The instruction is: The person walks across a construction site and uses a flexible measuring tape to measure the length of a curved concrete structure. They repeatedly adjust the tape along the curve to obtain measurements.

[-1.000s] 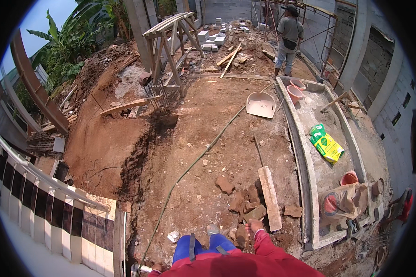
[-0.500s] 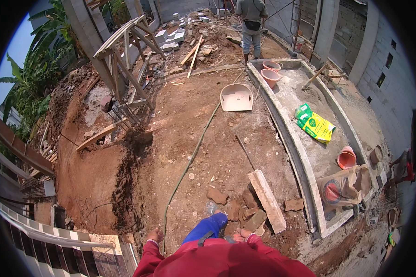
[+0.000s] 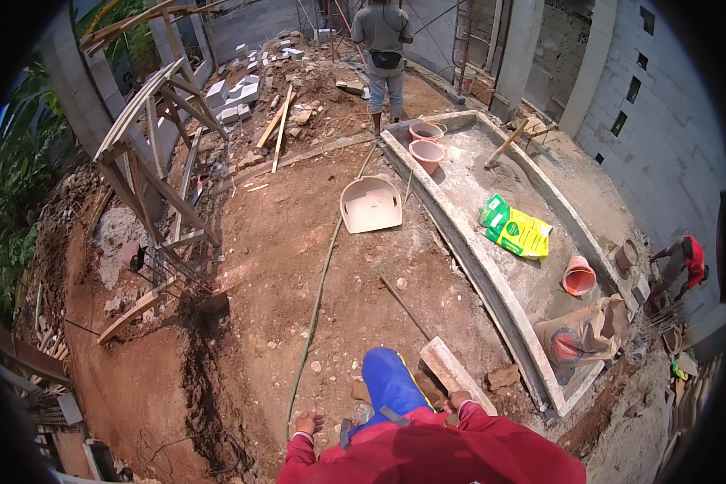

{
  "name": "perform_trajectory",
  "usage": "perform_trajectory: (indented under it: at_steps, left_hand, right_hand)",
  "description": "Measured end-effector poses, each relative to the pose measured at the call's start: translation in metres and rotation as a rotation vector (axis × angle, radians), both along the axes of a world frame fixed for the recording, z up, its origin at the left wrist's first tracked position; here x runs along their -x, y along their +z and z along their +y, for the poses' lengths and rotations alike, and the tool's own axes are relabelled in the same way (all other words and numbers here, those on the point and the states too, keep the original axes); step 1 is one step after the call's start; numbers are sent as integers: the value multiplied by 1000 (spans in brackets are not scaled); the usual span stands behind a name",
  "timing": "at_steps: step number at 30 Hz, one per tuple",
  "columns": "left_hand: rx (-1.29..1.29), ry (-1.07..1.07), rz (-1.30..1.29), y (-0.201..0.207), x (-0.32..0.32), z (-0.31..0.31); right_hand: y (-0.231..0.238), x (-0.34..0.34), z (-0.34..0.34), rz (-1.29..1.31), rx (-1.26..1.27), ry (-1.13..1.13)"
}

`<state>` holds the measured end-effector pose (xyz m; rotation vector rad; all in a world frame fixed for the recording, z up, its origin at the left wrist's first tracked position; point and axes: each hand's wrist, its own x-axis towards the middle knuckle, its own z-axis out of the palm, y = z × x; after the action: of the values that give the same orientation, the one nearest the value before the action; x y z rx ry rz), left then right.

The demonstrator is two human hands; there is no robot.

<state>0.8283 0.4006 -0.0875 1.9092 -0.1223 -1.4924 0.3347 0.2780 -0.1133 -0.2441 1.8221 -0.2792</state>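
Observation:
My left hand (image 3: 309,422) hangs beside the green hose (image 3: 321,302), with its fingers loosely apart and nothing in them. My right hand (image 3: 458,399) is low by the near end of a thick, dusty board (image 3: 452,367). Its fingers look curled; anything inside them is hidden, and I cannot tell whether it touches the board. A thin handle (image 3: 403,305) lies on the soil and runs up to the board's far end. My bent knee in blue trousers (image 3: 391,383) rises between my hands and partly covers some reddish broken stones (image 3: 504,377).
A pale scoop-shaped pan (image 3: 371,206) lies ahead. To the right, a low concrete-walled trough (image 3: 480,258) holds buckets (image 3: 579,277), a yellow-green bag (image 3: 516,230) and a brown sack (image 3: 581,332). A wooden trestle (image 3: 157,153) stands left. One person (image 3: 383,48) stands ahead, another (image 3: 690,262) bends far right.
My view has shifted forward and turned right. My blue-clad knee has come up, and my right hand has moved toward the board. The person in red at far right shows more fully.

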Motion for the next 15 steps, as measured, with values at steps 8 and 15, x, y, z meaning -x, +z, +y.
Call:
perform_trajectory:
  at_steps: [8,15]
  left_hand:
    - [-495,485,-31,-41,-25,-3]
    - [-321,327,-57,-64,-60,-205]
  right_hand:
    - [-73,-109,-127,121,298,1937]
    - [-115,-160,-380,118,-91,928]
